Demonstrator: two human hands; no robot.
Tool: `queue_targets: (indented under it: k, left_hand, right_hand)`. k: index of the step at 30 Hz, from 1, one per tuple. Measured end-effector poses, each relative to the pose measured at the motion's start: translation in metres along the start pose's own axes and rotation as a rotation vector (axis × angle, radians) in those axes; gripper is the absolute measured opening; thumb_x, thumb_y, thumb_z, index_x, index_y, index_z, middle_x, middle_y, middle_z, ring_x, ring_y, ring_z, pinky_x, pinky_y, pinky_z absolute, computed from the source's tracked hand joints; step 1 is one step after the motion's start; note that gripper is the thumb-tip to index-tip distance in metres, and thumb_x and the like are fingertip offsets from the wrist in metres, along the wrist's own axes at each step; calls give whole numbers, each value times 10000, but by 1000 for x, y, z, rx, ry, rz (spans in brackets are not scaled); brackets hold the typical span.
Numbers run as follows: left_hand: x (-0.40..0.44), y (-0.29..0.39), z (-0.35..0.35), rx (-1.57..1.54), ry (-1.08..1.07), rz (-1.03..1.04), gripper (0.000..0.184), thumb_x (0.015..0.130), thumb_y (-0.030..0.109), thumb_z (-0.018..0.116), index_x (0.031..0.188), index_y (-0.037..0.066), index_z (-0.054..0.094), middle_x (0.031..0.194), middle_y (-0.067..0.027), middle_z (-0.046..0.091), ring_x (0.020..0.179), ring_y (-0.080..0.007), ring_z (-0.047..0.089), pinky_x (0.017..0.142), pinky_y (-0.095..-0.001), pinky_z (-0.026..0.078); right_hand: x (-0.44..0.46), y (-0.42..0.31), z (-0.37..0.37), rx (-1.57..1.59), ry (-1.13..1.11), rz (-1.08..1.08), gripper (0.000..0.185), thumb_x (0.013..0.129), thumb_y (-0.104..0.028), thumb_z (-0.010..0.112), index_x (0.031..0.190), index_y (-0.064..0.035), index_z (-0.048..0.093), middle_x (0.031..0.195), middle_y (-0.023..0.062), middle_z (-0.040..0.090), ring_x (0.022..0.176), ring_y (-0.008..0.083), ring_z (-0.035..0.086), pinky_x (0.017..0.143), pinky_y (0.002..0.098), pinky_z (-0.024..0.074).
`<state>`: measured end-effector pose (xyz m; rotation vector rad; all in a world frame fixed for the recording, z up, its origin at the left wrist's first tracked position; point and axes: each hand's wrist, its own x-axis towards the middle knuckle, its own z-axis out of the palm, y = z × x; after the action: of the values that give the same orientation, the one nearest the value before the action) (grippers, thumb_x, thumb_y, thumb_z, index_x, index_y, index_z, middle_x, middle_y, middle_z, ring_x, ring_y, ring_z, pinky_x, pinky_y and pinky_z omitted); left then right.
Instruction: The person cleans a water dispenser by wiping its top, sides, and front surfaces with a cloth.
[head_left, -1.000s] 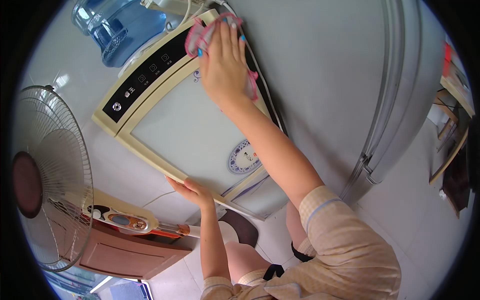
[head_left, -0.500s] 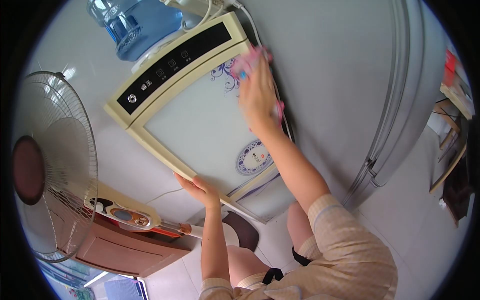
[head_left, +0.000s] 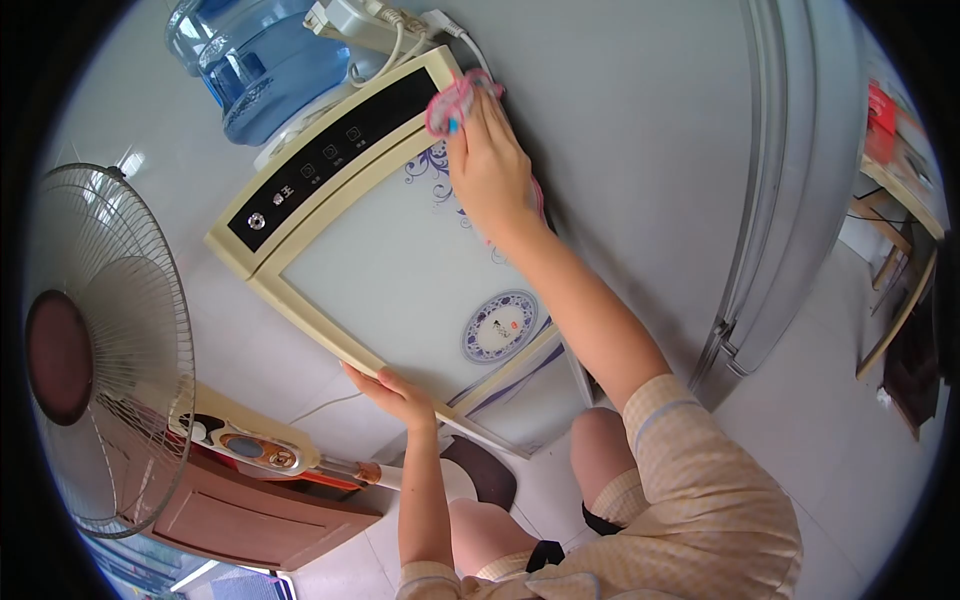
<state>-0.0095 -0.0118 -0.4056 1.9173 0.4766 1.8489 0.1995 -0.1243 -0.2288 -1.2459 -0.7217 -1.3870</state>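
A cream water dispenser (head_left: 360,270) with a pale front panel, purple scrollwork and a black control strip (head_left: 300,172) stands in front of me. My right hand (head_left: 488,172) presses a pink-edged cloth (head_left: 455,105) onto its upper right corner, by the end of the black strip. Part of the cloth is hidden under the palm. Lower down, my left hand (head_left: 395,395) grips the dispenser's left edge; the thumb lies in front and the other fingers reach around the side, partly out of sight.
A blue water bottle (head_left: 270,75) sits on top of the dispenser, beside white plugs and cables (head_left: 385,30). On the left stand a fan (head_left: 110,340) and a brown cabinet (head_left: 250,510). A grey fridge (head_left: 640,170) is close on the right.
My right hand has slid the cloth up and left, from the panel's upper right part to the corner by the black strip. My left hand keeps its grip on the edge.
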Motion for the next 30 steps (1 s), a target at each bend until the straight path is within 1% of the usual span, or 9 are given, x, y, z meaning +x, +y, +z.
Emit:
queue_targets:
  k: [5, 7, 8, 13, 16, 20, 23, 26, 30]
  left_hand:
    - [-1, -5, -2, 36, -15, -40, 588, 948, 351, 299, 1363, -39, 149, 1388, -222, 214, 1263, -312, 283, 1024, -385, 246]
    - [1, -1, 0, 5, -1, -12, 594, 947, 354, 301, 1363, -41, 147, 1389, -225, 214, 1264, -312, 282, 1025, -383, 245]
    - [2, 1, 2, -31, 4, 11, 599, 946, 358, 303, 1363, -43, 145, 1389, -227, 214, 1265, -311, 281, 1026, -381, 244]
    - [0, 0, 1, 23, -4, -15, 619, 944, 374, 307, 1357, -58, 144, 1386, -230, 221, 1265, -317, 281, 1028, -376, 242]
    - [0, -2, -2, 10, -8, -21, 637, 940, 384, 311, 1356, -66, 138, 1390, -230, 221, 1274, -322, 269, 1034, -375, 231]
    - [-1, -9, -1, -2, 15, -28, 649, 935, 407, 314, 1362, -52, 149, 1396, -212, 238, 1288, -315, 256, 1044, -372, 208]
    - [1, -10, -1, -69, 16, -27, 619, 939, 386, 314, 1363, -40, 165, 1397, -201, 246, 1284, -300, 267, 1044, -366, 207]
    - [-1, -17, -4, -285, 13, -3, 548, 942, 308, 347, 1360, -20, 210, 1383, -180, 283, 1265, -270, 303, 1038, -351, 224]
    - [-1, -25, -8, -340, -11, -80, 526, 928, 251, 405, 1349, -3, 216, 1370, -161, 297, 1252, -260, 321, 1024, -357, 254]
  right_hand:
    - [41, -12, 13, 114, -28, 115, 366, 823, -127, 493, 1108, 101, 480, 1165, 245, 498, 1073, 397, 489, 854, 394, 462]
    - [14, -10, 6, 27, -25, -25, 360, 816, -137, 499, 1092, 94, 504, 1206, 228, 476, 1126, 390, 449, 887, 423, 430]
    - [-11, -4, 6, -16, -89, -105, 394, 812, -157, 505, 1134, 71, 497, 1251, 207, 450, 1189, 381, 393, 954, 459, 358]
    - [-50, -18, -13, 41, -253, -72, 464, 814, -196, 492, 1215, 34, 456, 1301, 195, 412, 1242, 371, 336, 1021, 474, 251]
    - [-22, -26, -1, 33, -194, -17, 564, 812, -209, 490, 1303, 26, 342, 1363, 193, 328, 1256, 385, 304, 1026, 482, 234]
    - [-8, -54, 24, 34, -41, 44, 548, 776, -243, 540, 1252, 4, 427, 1330, 165, 389, 1239, 412, 312, 1022, 495, 236]
    - [-35, -99, 17, 178, -224, -196, 567, 684, -324, 622, 1192, -97, 517, 1274, 80, 468, 1238, 350, 343, 1025, 447, 262]
    - [-78, -116, 5, 259, -362, -382, 590, 680, -343, 632, 1207, -109, 509, 1289, 61, 460, 1246, 306, 349, 1021, 435, 269]
    - [-87, -100, -11, 349, -626, -578, 598, 692, -362, 626, 1225, -124, 498, 1303, 39, 450, 1238, 269, 364, 1007, 431, 281]
